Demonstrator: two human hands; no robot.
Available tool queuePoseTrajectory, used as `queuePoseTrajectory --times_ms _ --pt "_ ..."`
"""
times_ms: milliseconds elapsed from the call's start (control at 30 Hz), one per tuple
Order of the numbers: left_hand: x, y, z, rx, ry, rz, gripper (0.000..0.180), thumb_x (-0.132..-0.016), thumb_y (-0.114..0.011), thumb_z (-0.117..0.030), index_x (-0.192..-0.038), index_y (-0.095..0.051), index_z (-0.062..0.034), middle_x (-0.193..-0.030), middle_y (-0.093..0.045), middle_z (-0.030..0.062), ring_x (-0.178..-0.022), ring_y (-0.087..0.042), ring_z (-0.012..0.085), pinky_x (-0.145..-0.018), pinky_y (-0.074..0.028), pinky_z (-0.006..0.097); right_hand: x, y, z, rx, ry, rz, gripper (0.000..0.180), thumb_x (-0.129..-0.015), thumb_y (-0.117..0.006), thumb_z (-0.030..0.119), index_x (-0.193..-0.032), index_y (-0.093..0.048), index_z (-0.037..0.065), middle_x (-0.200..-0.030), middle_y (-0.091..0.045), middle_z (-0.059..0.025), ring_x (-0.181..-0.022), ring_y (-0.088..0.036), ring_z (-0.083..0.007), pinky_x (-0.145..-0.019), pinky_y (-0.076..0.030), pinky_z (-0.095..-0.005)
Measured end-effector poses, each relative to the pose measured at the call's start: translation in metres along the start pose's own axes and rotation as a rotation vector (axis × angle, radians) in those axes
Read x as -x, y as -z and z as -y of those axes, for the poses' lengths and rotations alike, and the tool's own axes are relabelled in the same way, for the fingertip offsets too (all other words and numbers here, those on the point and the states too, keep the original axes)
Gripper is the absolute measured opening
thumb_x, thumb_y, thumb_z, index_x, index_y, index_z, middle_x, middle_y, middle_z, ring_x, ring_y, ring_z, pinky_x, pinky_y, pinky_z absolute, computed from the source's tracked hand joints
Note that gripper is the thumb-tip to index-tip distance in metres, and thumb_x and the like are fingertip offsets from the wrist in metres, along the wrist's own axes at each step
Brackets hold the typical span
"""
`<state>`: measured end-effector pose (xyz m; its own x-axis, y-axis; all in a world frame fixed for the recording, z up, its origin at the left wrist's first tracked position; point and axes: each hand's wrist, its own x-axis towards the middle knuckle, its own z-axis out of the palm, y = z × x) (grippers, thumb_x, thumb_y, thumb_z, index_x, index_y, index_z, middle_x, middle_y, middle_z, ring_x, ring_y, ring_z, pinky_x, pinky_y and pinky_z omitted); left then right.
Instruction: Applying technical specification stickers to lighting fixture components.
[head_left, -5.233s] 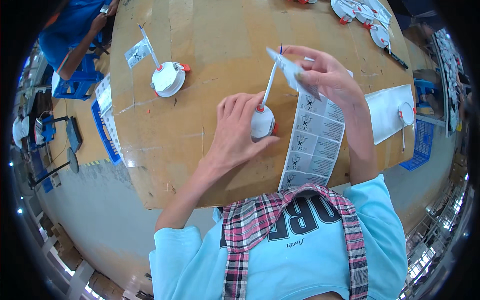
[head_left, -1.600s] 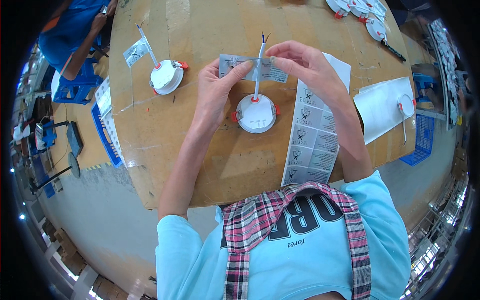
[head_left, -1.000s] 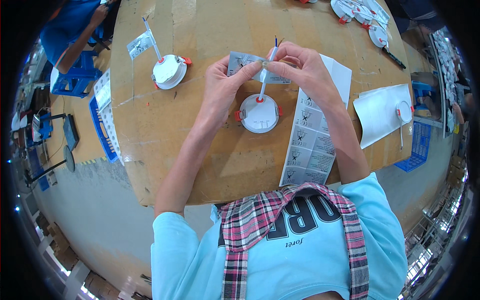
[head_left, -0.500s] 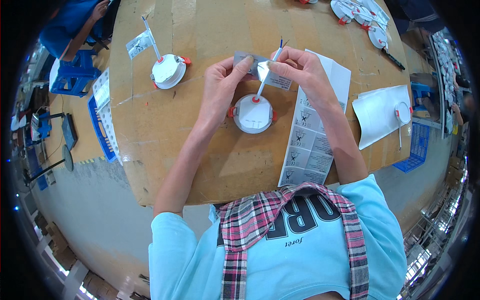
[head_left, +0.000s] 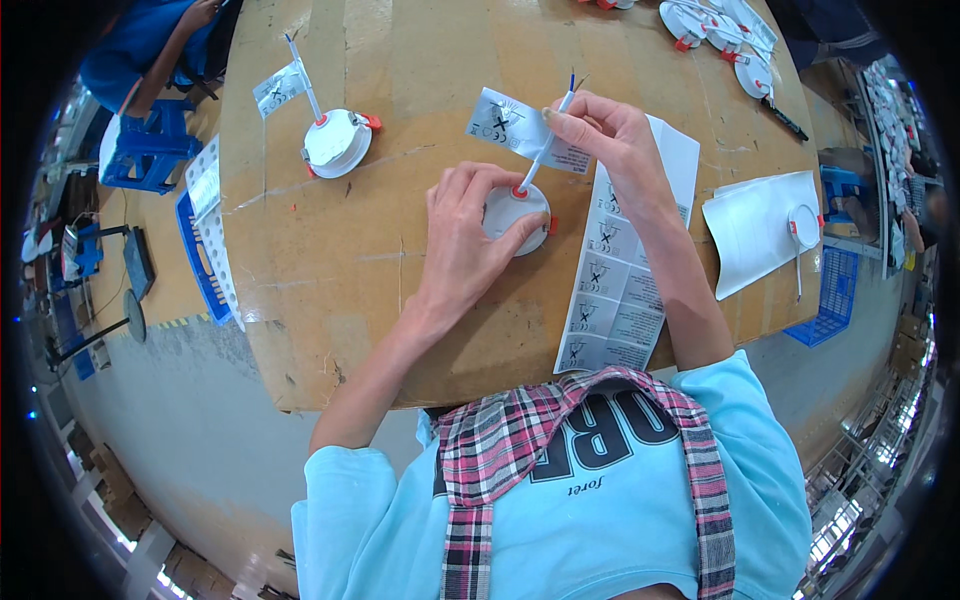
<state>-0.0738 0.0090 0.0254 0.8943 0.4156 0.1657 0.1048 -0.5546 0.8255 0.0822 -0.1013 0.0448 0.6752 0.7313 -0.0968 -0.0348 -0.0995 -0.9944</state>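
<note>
A round white downlight (head_left: 507, 212) with red clips sits on the cardboard-covered table in front of me. My left hand (head_left: 462, 235) is closed around its rim, thumb on the near side and fingers on the far side. From its red grommet a white cable (head_left: 540, 163) rises, bare wire ends showing at the top. My right hand (head_left: 625, 145) pinches this cable near its upper end. A silver printed label (head_left: 495, 120) is wrapped on the cable like a flag. Beneath my right forearm lies a sheet of labels (head_left: 610, 290).
Another downlight (head_left: 338, 145) with a flagged cable stands at the left. White backing paper (head_left: 765, 235) with a small round lamp (head_left: 804, 226) lies at the right. Several downlights (head_left: 725, 35) and a black marker (head_left: 787, 120) are far right. Someone in blue (head_left: 150, 55) sits far left.
My left hand has let go of the label and moved down onto the downlight. The label's left part now sticks out flat. My right hand has stayed near the cable's top.
</note>
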Motion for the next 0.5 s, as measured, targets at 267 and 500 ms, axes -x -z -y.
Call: queuePoseTrajectory --times_ms 267,500 --pt "-0.004 -0.002 0.000 -0.056 -0.011 0.043 0.035 -0.073 -0.076 -0.023 -0.099 -0.059 -0.0068 -0.096 -0.055 0.0077 -0.095 -0.052 0.0242 -0.086 -0.037 0.036 -0.007 0.007 -0.010 0.252 0.333 -0.109 0.020 -0.082 -0.070 0.023 -0.085 -0.068 0.003 -0.078 -0.060 -0.0027 -0.072 -0.052 -0.0130 -0.065 -0.041 -0.0277" --pt "-0.002 -0.007 0.001 -0.097 -0.057 -0.004 0.036 -0.072 -0.077 -0.023 -0.099 -0.059 -0.0069 -0.096 -0.055 0.0077 -0.095 -0.051 0.0244 -0.086 -0.036 0.036 0.004 0.006 0.027 0.675 0.309 -0.288 0.023 -0.078 -0.073 0.022 -0.090 -0.070 0.003 -0.070 -0.056 -0.0035 -0.068 -0.050 -0.0128 -0.059 -0.039 -0.0291"
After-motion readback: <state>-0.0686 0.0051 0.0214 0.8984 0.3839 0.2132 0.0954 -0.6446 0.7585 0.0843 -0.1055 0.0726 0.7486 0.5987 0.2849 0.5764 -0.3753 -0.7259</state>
